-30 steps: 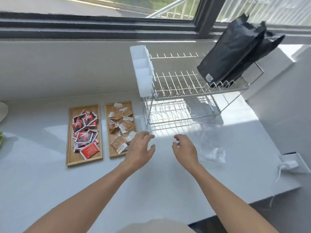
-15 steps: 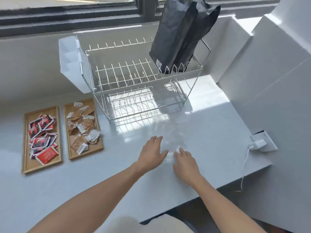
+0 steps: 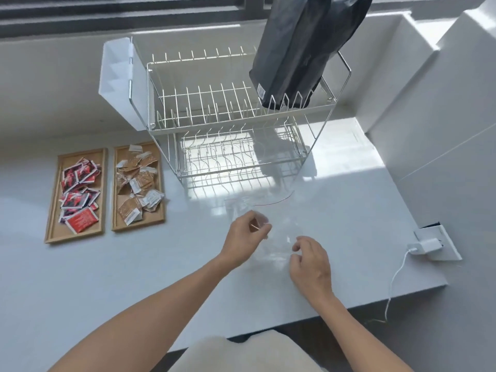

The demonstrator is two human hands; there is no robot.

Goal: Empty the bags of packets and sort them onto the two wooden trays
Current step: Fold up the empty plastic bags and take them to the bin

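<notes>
Bag [image 3: 271,232] lying clear and empty-looking on the surface [image 3: 349,210] just in front of the rack [image 3: 228,116], being pinched at its left edge by the left hand [image 3: 248,238] and at its near right corner by the right hand [image 3: 311,260], hands apart. Judging the sorting near done, with red packets [image 3: 77,194] filling the left tray [image 3: 52,210] and brown packets [image 3: 139,183] the right tray [image 3: 158,221]. Gripping the slippery film firmly, lifting and shaking mouth-down, checking for any leftover packet.

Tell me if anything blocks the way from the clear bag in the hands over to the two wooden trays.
Nothing visible does. The clear plastic bag is held by the left hand and right hand; bare white counter lies between it and the trays. The dish rack stands further back, off that path.
</notes>
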